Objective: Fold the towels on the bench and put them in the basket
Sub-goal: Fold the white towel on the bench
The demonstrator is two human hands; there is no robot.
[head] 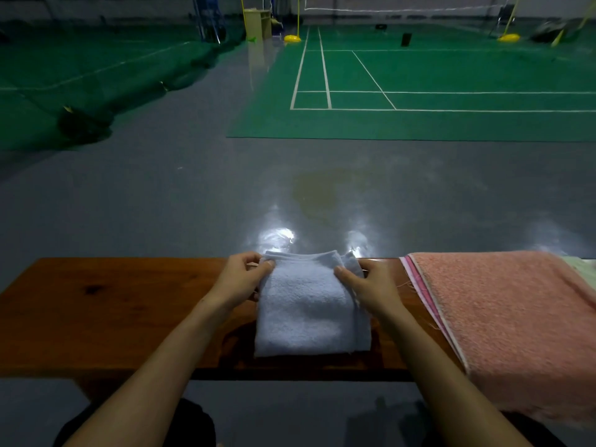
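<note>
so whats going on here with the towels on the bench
A person is folding a pale blue towel on a wooden bench. It already lies folded into a compact rectangle, and both hands grip its far edge: the left hand at the far left corner, the right hand at the far right. To the right, a pink towel lies spread over the bench end, with other fabric edges showing beneath it. No basket is in view, so nothing seen here has been put away.

A brown wooden worktop [122, 304] stands on grey floor [193, 195]. A folded white towel [309, 314] lies on it between the left grip [242, 279] and right grip [367, 282]. A pink towel [516, 317] lies just beyond the right grip.
</note>
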